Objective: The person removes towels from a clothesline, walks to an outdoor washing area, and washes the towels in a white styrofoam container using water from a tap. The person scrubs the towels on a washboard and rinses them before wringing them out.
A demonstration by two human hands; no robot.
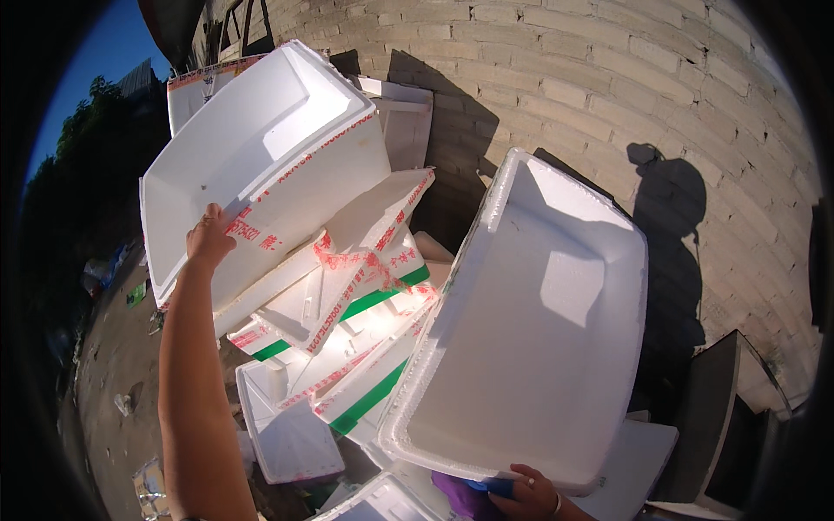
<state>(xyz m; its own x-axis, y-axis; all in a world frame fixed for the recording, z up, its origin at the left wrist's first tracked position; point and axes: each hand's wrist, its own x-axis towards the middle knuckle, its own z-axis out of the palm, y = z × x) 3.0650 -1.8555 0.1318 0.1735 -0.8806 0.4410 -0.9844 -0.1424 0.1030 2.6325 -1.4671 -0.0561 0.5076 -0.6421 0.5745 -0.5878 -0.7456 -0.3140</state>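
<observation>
My left hand is closed over the near rim of a large white polystyrene foam box, open side up and tilted, with red-printed tape along its edge. Lower right, my right hand, with a ring on one finger, grips the bottom rim of a second white foam box. This box leans with its hollow facing me. A blue and purple item shows under the rim beside my right fingers; what it is cannot be made out.
Between the boxes lie several foam lids and boxes with red-printed tape and green stripes. A pale brick wall rises behind, bearing a person's shadow. A dark-sided cabinet-like object stands at right. Litter is scattered on the dirt ground at left.
</observation>
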